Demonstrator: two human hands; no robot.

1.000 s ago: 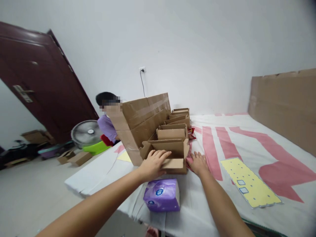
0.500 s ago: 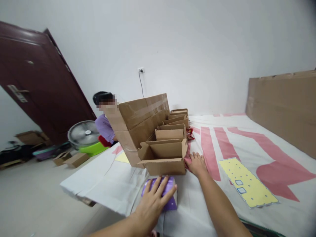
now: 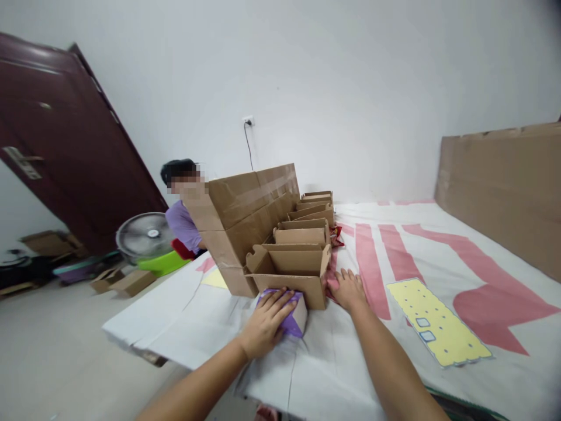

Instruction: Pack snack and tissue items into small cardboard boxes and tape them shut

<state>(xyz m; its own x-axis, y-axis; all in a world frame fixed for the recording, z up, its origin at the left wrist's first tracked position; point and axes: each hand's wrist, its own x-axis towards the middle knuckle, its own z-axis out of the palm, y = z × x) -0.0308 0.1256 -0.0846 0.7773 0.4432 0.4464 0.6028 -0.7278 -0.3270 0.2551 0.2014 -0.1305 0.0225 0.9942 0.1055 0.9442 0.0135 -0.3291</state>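
Observation:
My left hand [image 3: 266,322] is wrapped over a purple tissue pack [image 3: 294,316] and holds it against the front of the nearest open cardboard box [image 3: 293,270]. My right hand [image 3: 348,289] lies flat and spread on the white and red sheet [image 3: 394,257], touching that box's right side. Behind it several more open small boxes [image 3: 307,228] stand in a row beside a tall cardboard panel [image 3: 245,216].
A person in a purple top [image 3: 186,225] sits behind the tall panel. A yellow dotted sheet [image 3: 436,330] lies to the right. A big cardboard sheet [image 3: 504,181] leans on the right wall. On the floor at left are a fan [image 3: 142,235], a green basin [image 3: 164,262], flat boxes [image 3: 127,282] and a dark door [image 3: 65,152].
My left hand left the nearest box, came down on the purple tissue pack, gripped it and moved it up against the box's front. My right hand stayed flat.

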